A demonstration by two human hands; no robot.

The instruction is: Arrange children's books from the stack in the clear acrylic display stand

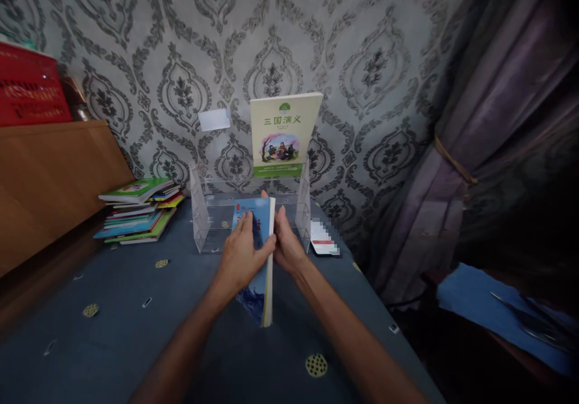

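Both my hands hold a thin blue-covered book (259, 283) upright in front of a clear acrylic book stand (203, 223). My left hand (244, 250) lies across the book's front cover with fingers wrapped on it. On the book's right side, my right hand (284, 244) grips the spine edge. A pale green book (283, 135) with Chinese characters and a picture stands upright in the back tier of the stand.
A stack of several colourful books (140, 211) lies on the blue cloth-covered table (113, 319) at the left. A wooden board (49, 175) and a red crate (27, 87) stand far left. A card (323, 238) lies right of the stand. Purple curtain (474, 151) hangs at right.
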